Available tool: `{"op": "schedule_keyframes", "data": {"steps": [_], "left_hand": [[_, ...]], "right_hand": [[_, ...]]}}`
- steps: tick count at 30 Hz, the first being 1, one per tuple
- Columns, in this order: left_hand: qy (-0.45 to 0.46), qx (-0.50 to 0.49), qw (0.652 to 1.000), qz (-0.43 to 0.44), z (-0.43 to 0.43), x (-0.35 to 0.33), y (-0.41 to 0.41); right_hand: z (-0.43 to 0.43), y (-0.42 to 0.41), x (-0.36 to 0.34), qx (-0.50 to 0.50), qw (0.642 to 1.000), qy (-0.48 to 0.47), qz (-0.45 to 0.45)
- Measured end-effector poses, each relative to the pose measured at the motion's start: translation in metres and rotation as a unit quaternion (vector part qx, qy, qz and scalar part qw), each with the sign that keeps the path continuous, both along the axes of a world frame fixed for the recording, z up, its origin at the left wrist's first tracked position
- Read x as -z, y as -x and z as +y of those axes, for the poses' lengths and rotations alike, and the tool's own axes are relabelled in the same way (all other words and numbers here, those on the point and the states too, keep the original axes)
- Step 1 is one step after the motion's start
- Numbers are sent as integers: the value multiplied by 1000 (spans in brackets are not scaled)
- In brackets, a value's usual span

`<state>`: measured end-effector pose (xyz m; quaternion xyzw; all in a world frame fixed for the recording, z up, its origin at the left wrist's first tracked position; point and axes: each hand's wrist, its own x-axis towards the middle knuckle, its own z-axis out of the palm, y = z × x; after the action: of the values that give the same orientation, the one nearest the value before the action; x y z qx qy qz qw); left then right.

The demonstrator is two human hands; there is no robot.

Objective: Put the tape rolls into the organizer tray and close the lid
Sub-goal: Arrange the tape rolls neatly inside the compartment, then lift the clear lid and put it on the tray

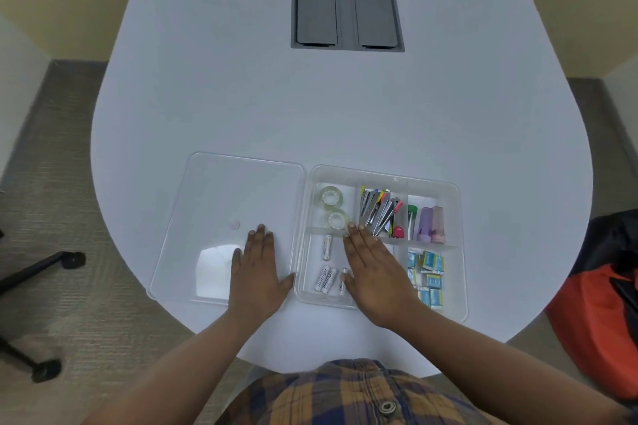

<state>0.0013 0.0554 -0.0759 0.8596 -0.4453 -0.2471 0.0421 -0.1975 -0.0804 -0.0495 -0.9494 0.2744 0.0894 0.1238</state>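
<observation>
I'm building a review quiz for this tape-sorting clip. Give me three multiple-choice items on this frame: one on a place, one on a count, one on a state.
1. Where do the tape rolls lie?
A. on the bare table
B. in the far-left compartment of the organizer tray
C. on the lid

2. How many tape rolls show?
A. one
B. two
C. four

3. What is the state of the lid?
A. shut on the tray
B. held up in the air
C. off, flat on the table left of the tray

Answers:
1 B, both rolls sit behind the battery section.
2 B, two clear rings lie side by side.
3 C, the left hand rests flat on it; the right hand is over the tray.
</observation>
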Motion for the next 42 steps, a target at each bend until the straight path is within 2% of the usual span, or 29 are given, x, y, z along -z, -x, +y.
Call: {"op": "schedule_keyframes", "data": {"steps": [5,8,12,15,18,21,27,33,36,39,42], "left_hand": [[0,-51,997,57,-12,-10,8],[14,-70,997,25,-17,-27,0],[119,-96,988,2,-18,-70,-32],[162,-112,980,-43,-21,-113,-59],[167,-103,977,-89,-25,-156,-75],[179,-104,975,-78,-24,-191,-83],[221,-59,971,-69,-25,-233,-78],[257,-55,942,-208,-41,-261,-61],[269,-34,942,-195,-48,-267,-58],[276,9,947,-166,-53,-271,-59],[278,28,950,-139,-57,-274,-60]], "right_hand": [[0,0,4,4,1000,-11,12],[-1,0,3,1,1000,-23,18],[-2,-1,-4,22,999,-49,-9],[-4,-1,-15,44,994,-82,-56],[-12,-5,-31,89,982,-121,-117],[-27,-10,-54,147,956,-154,-203],[-65,-20,-100,195,938,-99,-268],[-77,-30,-122,200,908,-184,-320],[-76,-28,-126,186,912,-208,-301],[-74,-23,-127,202,920,-185,-280],[-73,-19,-129,237,897,-192,-319]]}}
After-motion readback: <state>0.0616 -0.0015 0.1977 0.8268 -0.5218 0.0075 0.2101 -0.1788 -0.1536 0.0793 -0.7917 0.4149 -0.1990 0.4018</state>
